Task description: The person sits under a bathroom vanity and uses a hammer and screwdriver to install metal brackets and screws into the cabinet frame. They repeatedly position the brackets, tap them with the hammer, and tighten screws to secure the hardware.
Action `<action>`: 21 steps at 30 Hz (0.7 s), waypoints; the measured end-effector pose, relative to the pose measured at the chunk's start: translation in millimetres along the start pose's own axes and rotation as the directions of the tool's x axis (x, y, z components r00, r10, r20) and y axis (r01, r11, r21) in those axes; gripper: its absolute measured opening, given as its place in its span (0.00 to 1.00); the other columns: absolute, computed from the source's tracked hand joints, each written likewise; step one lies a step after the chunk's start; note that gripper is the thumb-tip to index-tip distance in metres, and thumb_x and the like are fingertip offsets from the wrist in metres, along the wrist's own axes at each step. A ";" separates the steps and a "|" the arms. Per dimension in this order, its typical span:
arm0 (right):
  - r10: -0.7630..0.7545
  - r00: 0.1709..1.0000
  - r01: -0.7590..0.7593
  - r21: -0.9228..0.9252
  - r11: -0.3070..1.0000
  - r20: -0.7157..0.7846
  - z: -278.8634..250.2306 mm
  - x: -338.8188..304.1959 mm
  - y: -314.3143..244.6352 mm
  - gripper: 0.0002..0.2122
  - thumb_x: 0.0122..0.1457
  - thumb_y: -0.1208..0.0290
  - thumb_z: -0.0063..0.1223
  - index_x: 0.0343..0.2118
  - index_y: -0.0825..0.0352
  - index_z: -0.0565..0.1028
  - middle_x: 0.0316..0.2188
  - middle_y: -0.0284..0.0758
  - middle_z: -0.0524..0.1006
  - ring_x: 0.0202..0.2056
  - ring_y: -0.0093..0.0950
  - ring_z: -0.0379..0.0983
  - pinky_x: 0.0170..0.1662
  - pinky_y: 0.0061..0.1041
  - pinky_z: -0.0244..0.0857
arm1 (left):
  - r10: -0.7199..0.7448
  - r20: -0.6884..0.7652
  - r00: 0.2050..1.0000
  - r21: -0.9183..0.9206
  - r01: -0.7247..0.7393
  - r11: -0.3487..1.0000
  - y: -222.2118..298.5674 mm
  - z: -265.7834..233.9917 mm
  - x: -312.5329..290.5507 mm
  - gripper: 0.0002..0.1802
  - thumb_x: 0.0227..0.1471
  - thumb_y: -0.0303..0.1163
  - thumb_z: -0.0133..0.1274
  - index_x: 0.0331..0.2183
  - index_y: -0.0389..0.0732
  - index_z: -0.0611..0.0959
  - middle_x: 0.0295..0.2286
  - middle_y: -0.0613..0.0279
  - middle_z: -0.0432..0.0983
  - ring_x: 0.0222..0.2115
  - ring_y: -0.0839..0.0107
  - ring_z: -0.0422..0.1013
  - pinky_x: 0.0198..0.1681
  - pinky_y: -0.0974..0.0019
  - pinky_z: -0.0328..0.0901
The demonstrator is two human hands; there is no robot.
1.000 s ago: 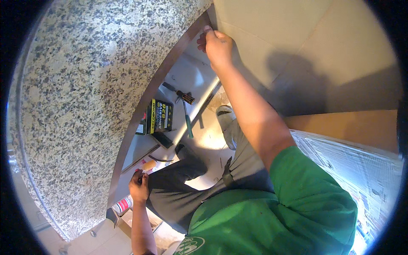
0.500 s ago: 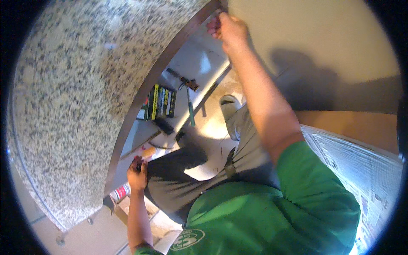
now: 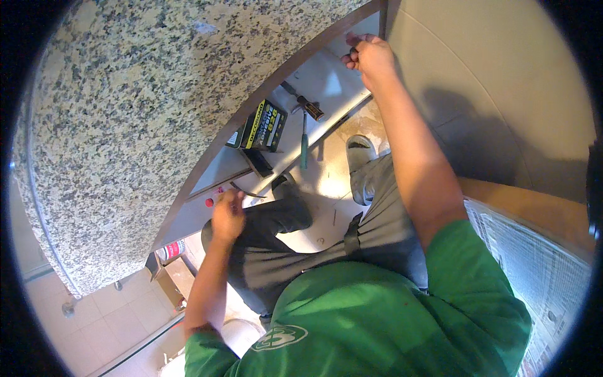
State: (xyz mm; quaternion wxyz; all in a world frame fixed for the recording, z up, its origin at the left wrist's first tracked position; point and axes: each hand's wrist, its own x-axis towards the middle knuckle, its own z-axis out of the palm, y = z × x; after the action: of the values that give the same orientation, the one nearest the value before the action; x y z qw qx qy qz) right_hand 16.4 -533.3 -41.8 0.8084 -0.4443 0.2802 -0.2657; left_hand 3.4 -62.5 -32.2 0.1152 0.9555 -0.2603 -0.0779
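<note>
My right hand is raised to the far end of a cabinet opening, under the brown edge strip of a speckled stone countertop. Its fingers are curled together, and anything between them is too small to name. Lower down on the left, my left hand is held above my knee with bent fingers. What it may grip is hidden; a small red round thing and a dark curved strip show close beside it. Inside the cabinet are a black and yellow adhesive tin, a green-handled hammer and a wooden-handled tool.
A dark block lies by the tin. A red and white can stands below the counter at left, near a cardboard box. A plain wall rises on the right, with newspaper sheets beside my arm.
My view has shifted, so the counter and cabinet sit differently. My left hand has moved up and turned, hiding the dark item seen at its fingers. My right hand has come slightly away from the corner.
</note>
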 end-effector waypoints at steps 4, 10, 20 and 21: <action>0.064 0.998 -0.066 -0.138 0.988 -0.012 9.2 -3.0 -3.2 0.04 0.56 0.76 0.54 0.34 0.69 0.77 0.23 0.36 0.77 0.20 0.25 0.70 0.23 0.26 0.64 | -0.045 0.201 0.979 -0.470 0.136 0.872 48.0 96.6 62.5 0.29 0.63 0.53 0.45 0.29 0.36 0.83 0.27 0.48 0.80 0.30 0.54 0.76 0.38 0.57 0.68; 0.072 0.994 -0.036 -0.370 0.928 0.083 7.6 -3.0 6.4 0.10 0.56 0.70 0.62 0.39 0.68 0.77 0.26 0.34 0.79 0.22 0.23 0.74 0.25 0.22 0.64 | -0.235 0.605 0.761 -0.677 0.647 0.352 91.1 235.1 173.2 0.36 0.52 0.65 0.56 0.41 0.38 0.80 0.34 0.62 0.80 0.35 0.67 0.76 0.43 0.58 0.68; 0.075 0.975 0.004 -0.359 0.933 0.207 -7.5 11.1 12.7 0.05 0.58 0.71 0.59 0.35 0.64 0.78 0.23 0.30 0.78 0.22 0.21 0.72 0.26 0.22 0.62 | -0.352 0.668 0.655 -0.700 0.714 0.001 119.2 283.8 251.1 0.29 0.51 0.61 0.59 0.38 0.45 0.77 0.31 0.65 0.75 0.31 0.68 0.76 0.32 0.60 0.69; 0.083 0.975 0.005 -0.391 0.921 0.207 -2.7 6.7 10.7 0.05 0.58 0.71 0.59 0.35 0.64 0.78 0.23 0.30 0.78 0.22 0.21 0.72 0.26 0.22 0.62 | -0.360 0.693 0.625 -0.689 0.721 -0.076 113.9 286.6 255.2 0.26 0.52 0.60 0.59 0.37 0.47 0.78 0.30 0.66 0.75 0.28 0.70 0.74 0.31 0.61 0.68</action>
State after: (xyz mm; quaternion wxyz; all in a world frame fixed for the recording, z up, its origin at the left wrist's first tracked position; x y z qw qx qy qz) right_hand 21.2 -534.4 -53.7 0.7352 -0.6167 0.2451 -0.1380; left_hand 106.5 -341.0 -300.7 0.5891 0.6583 0.2469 -0.3984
